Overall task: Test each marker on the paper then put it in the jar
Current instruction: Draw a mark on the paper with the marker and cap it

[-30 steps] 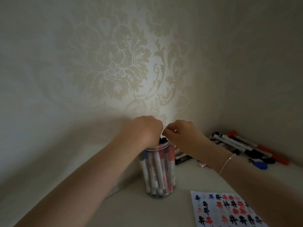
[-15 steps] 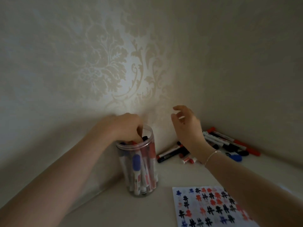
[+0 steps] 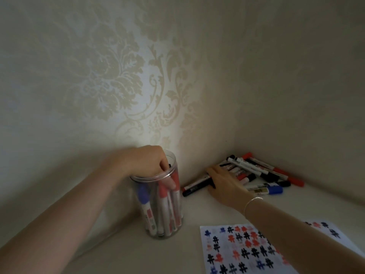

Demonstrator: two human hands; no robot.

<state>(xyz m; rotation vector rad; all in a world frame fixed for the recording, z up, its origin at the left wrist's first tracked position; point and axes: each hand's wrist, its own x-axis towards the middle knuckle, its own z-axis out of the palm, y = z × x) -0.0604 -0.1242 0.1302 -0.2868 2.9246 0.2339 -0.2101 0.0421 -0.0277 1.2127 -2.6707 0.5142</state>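
Observation:
A clear jar (image 3: pixel 165 218) stands near the left wall with several red, blue and black markers upright in it. My left hand (image 3: pixel 147 165) grips the jar's rim, with fingers curled down inside the mouth. A pile of loose markers (image 3: pixel 256 171) lies in the corner. My right hand (image 3: pixel 225 184) rests on the near end of that pile, fingers stretched over a black marker (image 3: pixel 194 189). The test paper (image 3: pixel 237 252), covered in red, blue and black hash marks, lies at the lower right, partly under my right forearm.
Patterned walls close in on the left and the back and meet at a corner behind the pile. A blue-capped marker (image 3: pixel 273 189) lies at the pile's near side. A bare strip of white surface runs between jar, pile and paper.
My right hand left the jar's mouth, swung right and came down onto the marker pile. My left hand stayed at the jar's rim. The view shifted right.

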